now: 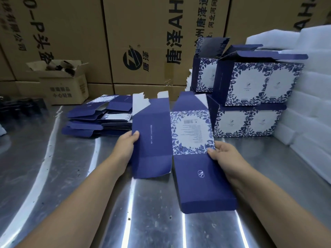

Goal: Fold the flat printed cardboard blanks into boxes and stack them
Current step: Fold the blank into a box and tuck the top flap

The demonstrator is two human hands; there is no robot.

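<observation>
Scratched steel table (pixel 53 185), brown cartons (pixel 143 33) stacked behind. Blank (pixel 152 140) held flat over table centre, long axis running away from the person, white-backed flaps at the far end. Matte navy card, creased, with a floral white panel on its right half. Left hand (pixel 125 145) pinches the left edge, thumb on top; right hand (pixel 225 156) pinches the right edge likewise. Flat pile (pixel 96 119) far left; folded boxes (pixel 250 83) stacked far right against white foam (pixel 313 104). Bare steel lies near left.
</observation>
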